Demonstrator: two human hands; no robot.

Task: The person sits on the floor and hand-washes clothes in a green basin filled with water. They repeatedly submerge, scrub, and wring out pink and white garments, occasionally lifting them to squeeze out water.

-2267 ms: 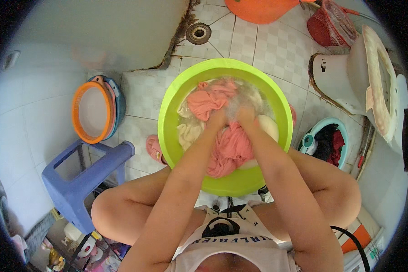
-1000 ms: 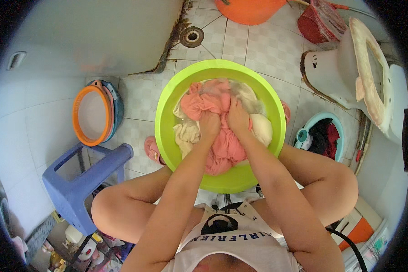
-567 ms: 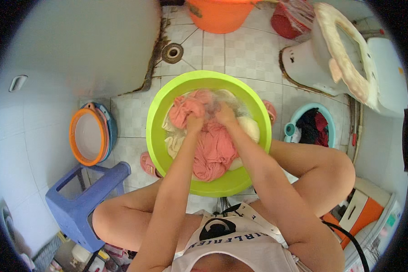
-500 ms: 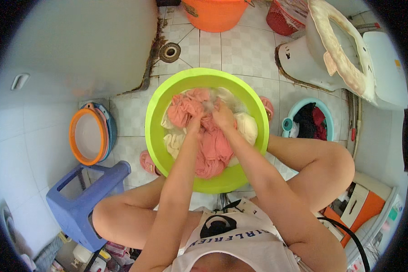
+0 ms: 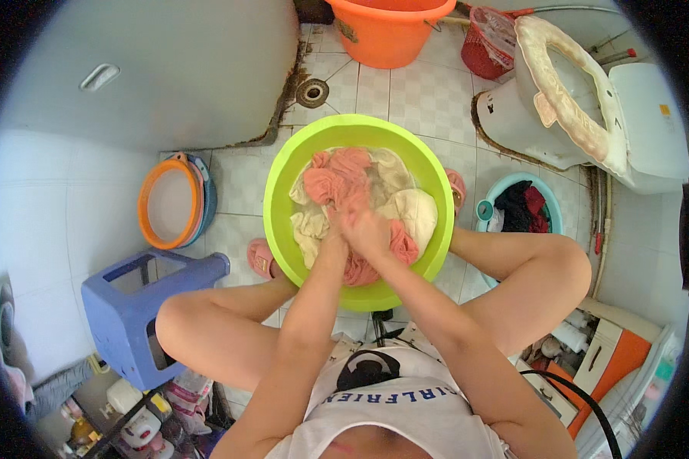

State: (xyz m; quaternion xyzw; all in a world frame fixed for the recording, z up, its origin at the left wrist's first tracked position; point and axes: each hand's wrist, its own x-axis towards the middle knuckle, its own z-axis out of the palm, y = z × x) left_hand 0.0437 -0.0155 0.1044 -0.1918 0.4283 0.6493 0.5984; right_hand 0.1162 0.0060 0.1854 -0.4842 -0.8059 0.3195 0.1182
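Observation:
A lime-green tub (image 5: 276, 200) stands on the floor between my legs, with cloudy water in it. Across its middle lies a wet pink garment (image 5: 335, 180), bunched up at the far end and spread toward the near rim. My left hand (image 5: 334, 227) is closed on the pink cloth, its fingers partly hidden. Right beside it, my right hand (image 5: 365, 232) grips the same cloth, knuckles up, almost touching the left. Cream-coloured cloth (image 5: 410, 216) rests in the water around the pink garment, on both sides and at the far end.
Stacked basins (image 5: 147, 205) and a blue plastic stool (image 5: 142, 336) stand on the left. An orange bucket (image 5: 383, 34), a red wastebasket (image 5: 484, 65) and a toilet (image 5: 520, 126) are farther off. To the right, a light-blue basin (image 5: 555, 206) holds dark and red clothes.
My right hand has moved left and nearer to me, up against my left hand. The pink cloth is now gathered between both hands. The whole view has shifted slightly.

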